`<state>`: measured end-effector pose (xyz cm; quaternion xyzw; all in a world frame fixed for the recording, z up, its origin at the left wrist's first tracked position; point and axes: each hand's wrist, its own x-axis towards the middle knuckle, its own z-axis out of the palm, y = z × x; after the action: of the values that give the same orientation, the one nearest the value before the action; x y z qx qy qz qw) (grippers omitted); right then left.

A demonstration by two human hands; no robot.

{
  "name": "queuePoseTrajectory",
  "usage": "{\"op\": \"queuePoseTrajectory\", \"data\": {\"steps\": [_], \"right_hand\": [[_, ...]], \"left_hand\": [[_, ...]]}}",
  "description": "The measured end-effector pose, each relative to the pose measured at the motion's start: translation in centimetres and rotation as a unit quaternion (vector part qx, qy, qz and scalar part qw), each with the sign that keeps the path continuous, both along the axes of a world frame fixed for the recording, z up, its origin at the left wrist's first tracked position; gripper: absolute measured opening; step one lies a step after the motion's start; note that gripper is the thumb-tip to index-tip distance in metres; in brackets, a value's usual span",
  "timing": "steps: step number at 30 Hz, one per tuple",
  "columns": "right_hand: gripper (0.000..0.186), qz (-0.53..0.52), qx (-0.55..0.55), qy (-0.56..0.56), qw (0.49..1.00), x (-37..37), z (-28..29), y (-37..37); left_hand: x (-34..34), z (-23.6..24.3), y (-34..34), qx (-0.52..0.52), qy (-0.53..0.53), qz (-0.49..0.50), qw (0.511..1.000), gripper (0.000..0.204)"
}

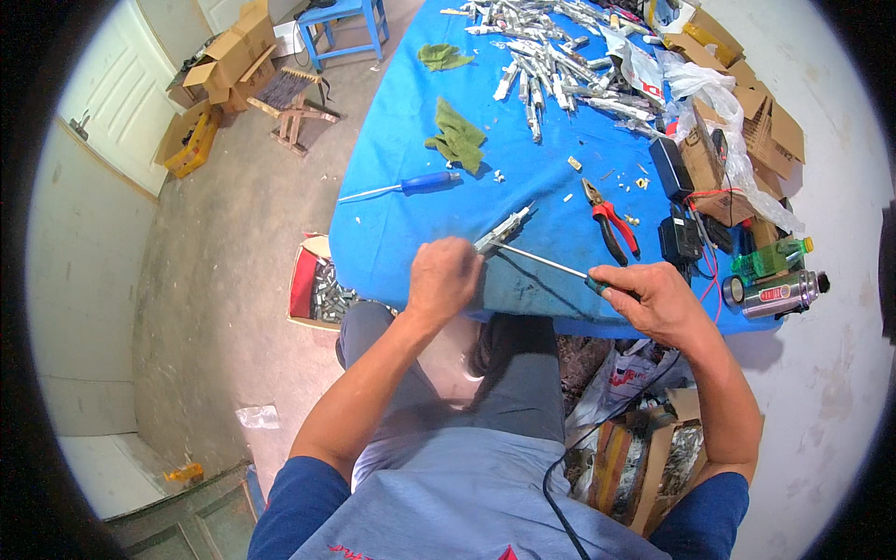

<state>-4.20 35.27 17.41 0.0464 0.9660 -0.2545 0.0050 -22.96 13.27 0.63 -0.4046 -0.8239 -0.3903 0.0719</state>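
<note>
My left hand (442,278) is closed around one end of a slim grey-white metal piece (505,228) near the front edge of the blue-covered table. In my right hand (659,297) is a screwdriver (546,260) with a dark green handle. Its long shaft points left, and the tip meets the metal piece close to my left fingers. Red-handled pliers (611,222) lie beyond my right hand. Farther left on the cloth rests a second screwdriver (416,184) with a blue handle. Many similar slim metal pieces (541,70) are heaped at the far side.
Green cloth scraps (456,136) lie on the table (383,140). At its right stand a steel flask (777,294), a green bottle (775,259), black adapters (679,238) and cardboard boxes (767,131). A box of small metal parts (329,294) sits on the floor by my left knee.
</note>
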Motion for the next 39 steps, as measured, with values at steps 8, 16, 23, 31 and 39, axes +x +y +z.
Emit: {"op": "queuePoseTrajectory", "data": {"steps": [8,16,23,31,39], "right_hand": [[0.029,0.044,0.006,-0.013,0.999,-0.7,0.5,0.9],[0.034,-0.046,-0.152,-0.178,0.971,-2.4,1.3,2.6],[0.038,-0.165,-0.356,-0.274,0.878,-2.1,-0.1,4.0],[0.041,-0.221,-0.515,-0.232,0.795,0.9,-5.5,3.4],[0.031,-0.154,-0.317,-0.104,0.93,2.1,-5.6,0.4]], "left_hand": [[0.0,0.1,-0.1,0.007,0.005,-0.007,1.0,0.016],[0.0,0.6,-0.2,-0.01,-0.014,-0.004,1.0,0.016],[0.0,0.5,-0.9,-0.004,-0.025,-0.008,1.0,0.015],[-0.2,0.4,-0.9,-0.006,-0.034,-0.003,0.999,0.018],[-0.1,-0.1,-0.9,-0.004,0.004,0.01,1.0,0.018]]}}
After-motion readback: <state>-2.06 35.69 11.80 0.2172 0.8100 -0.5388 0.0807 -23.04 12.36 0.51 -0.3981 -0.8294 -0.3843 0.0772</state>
